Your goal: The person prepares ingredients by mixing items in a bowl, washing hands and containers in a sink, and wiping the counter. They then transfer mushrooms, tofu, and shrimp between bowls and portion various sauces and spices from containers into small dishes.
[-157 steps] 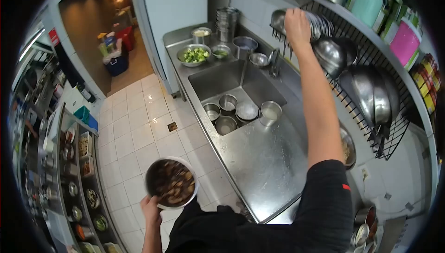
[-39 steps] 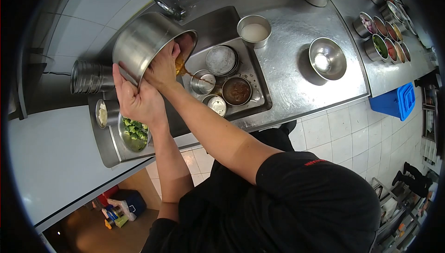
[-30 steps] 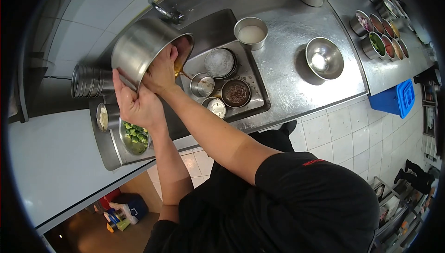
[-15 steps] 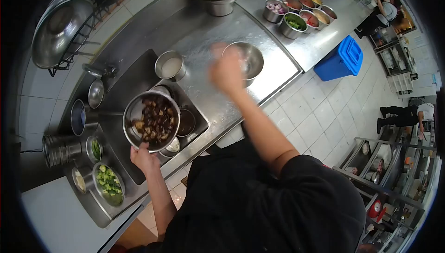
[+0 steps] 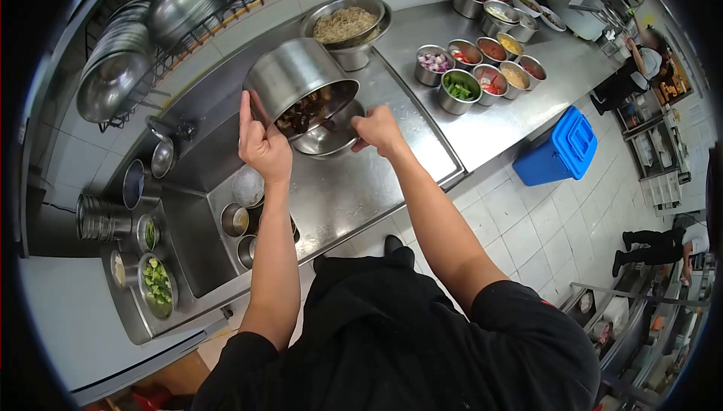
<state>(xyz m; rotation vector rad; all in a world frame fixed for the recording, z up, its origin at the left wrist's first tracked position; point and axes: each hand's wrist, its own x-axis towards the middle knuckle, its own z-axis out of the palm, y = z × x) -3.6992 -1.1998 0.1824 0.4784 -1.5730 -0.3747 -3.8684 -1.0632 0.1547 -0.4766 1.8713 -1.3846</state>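
Observation:
My left hand (image 5: 265,147) grips a steel pot (image 5: 295,72) near its rim and base, tilting it with the mouth toward the right and down. Dark brown chunks that look like cooked mushrooms (image 5: 305,112) lie inside at the lower lip. Right under that mouth is a shallow steel bowl (image 5: 328,138) on the counter. My right hand (image 5: 379,129) has its fingers closed on the bowl's right rim. The pot hides the bowl's far part.
A bowl of noodles (image 5: 345,25) stands behind. Small steel cups of cut vegetables (image 5: 458,89) are at the back right. The sink (image 5: 197,234) holds several containers; broccoli (image 5: 157,281) sits left of it. A blue bin (image 5: 557,147) and two people are farther right.
My left hand has lifted the pot from over the sink, moved it up and right, and tipped it. My right hand has taken hold of the bowl, which now sits farther left.

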